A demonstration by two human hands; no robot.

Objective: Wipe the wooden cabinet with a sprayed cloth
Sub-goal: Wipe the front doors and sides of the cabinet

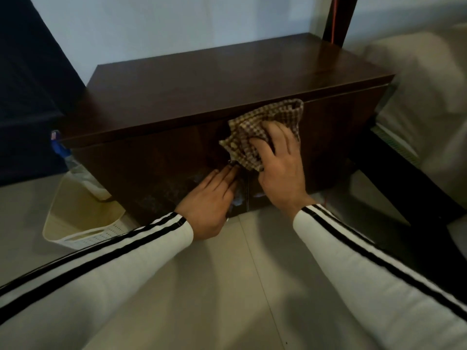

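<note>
A low dark wooden cabinet (202, 82) stands on the pale floor against the wall. A brown-and-cream checked cloth (257, 127) is pressed flat against the upper middle of its front face, just under the top's edge. My right hand (278, 162) lies spread over the cloth and holds it to the wood. My left hand (212, 198) rests flat on the front lower down, fingers together, touching the door near the centre seam, with nothing in it. Both arms wear white sleeves with black stripes.
A cream plastic basket (75, 223) sits on the floor left of the cabinet, with a clear spray bottle (75, 168) with a blue top in it. A bed with pale bedding (429, 97) and a dark frame (404, 178) is on the right.
</note>
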